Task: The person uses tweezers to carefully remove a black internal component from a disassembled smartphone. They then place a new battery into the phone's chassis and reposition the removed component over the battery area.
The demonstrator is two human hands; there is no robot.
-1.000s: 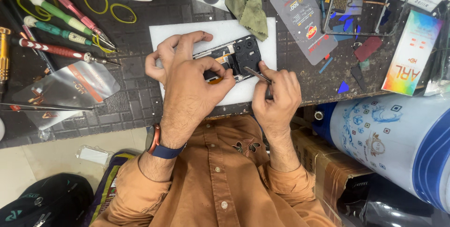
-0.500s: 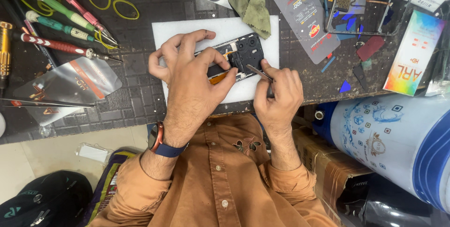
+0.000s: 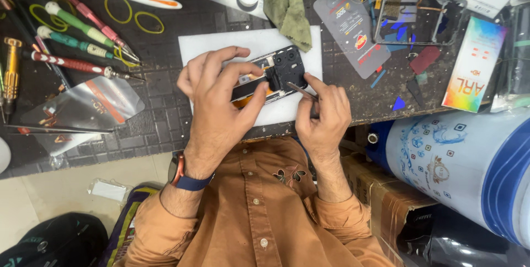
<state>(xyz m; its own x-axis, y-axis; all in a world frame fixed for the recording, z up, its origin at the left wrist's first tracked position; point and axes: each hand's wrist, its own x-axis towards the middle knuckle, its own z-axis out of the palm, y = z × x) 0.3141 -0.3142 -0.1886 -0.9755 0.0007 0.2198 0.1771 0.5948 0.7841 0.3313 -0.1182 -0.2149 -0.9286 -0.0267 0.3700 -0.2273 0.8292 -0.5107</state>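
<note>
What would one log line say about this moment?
left hand: grips opened black phone | right hand: holds thin metal tool at phone | under: white rectangular mat | nearby: green cloth

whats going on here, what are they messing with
A person in an orange shirt is working on an opened phone that lies on a white mat on the dark workbench. The left hand steadies the phone, while the right hand holds thin metal tweezers with the tip at the phone's edge. Screwdrivers and yellow rubber bands lie off to one side.
</note>
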